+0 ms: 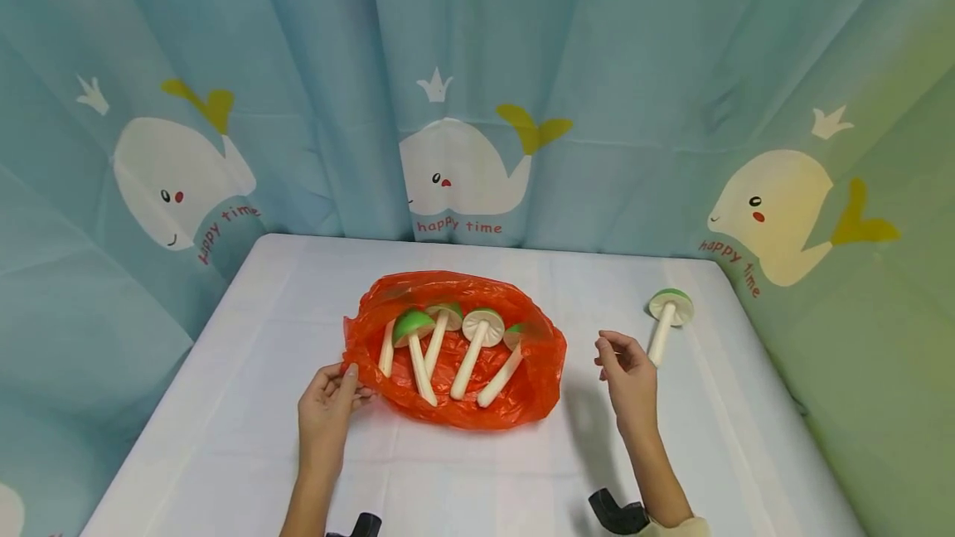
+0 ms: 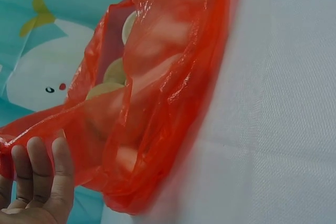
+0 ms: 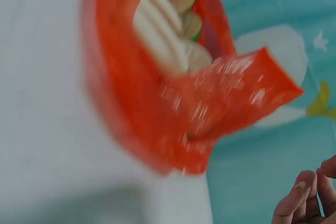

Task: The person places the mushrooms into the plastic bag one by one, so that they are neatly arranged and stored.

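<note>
A red plastic bag (image 1: 548, 371) lies on the table with its mouth spread wide. Inside rest several toy mushrooms (image 1: 420, 367) with green caps and white stems. At the bag's left edge, my left hand (image 1: 324, 404) pinches the rim between thumb and fingers; in the left wrist view, the film stretches toward its fingertips. My right hand (image 1: 628, 379) is raised to the right of the bag, fingers loosely bent and holding nothing. Just beyond it lies one more green-capped mushroom (image 1: 661, 330), its stem's lower end overlapped by that hand.
A white cloth covers the table (image 1: 246, 404). Behind and on both sides hangs a blue-green curtain (image 1: 328, 89) printed with whales, close along the table's back edge. Black curved pieces (image 1: 618, 512) sit at both wrists.
</note>
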### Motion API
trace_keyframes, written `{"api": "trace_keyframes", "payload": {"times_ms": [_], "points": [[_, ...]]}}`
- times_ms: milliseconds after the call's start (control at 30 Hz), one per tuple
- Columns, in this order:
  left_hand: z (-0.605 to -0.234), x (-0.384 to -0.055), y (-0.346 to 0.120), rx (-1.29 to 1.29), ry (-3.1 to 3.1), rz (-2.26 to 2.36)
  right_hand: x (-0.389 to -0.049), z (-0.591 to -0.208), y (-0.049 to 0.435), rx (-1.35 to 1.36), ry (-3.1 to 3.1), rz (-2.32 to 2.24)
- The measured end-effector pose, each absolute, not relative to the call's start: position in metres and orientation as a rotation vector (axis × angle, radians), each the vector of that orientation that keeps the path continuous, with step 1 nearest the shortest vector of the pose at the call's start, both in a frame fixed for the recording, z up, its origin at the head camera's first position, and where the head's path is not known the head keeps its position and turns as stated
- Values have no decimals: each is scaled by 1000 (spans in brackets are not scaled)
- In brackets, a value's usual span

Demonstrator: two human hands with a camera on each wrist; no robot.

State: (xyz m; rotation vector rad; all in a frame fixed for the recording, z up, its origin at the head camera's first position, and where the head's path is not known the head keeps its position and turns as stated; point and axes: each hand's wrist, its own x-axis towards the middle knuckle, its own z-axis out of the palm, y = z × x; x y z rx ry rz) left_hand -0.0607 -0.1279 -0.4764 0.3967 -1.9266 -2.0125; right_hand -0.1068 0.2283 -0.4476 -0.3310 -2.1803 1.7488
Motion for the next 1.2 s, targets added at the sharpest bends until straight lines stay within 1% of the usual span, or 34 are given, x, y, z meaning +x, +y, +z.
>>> {"api": "trace_keyframes", "payload": {"times_ms": [200,333,467,733,1000,1200], "points": [[-462,-58,-127,418,-1898,-2036,-105,-458,261,-501,-2443,1323],[-461,-60,-129,481,-1926,-2039,-101,-463,282,-592,-2601,1182],[-463,-61,-130,497,-1921,-2046,-102,-470,299,-626,-2672,1142],[-465,-61,-130,414,-1871,-2050,-116,-485,323,-651,-2697,1076],[-461,-62,-128,488,-1887,-2067,-130,-502,332,-769,-2623,1239],[-463,-62,-127,498,-1864,-2098,-138,-506,336,-828,-2596,1250]]}}
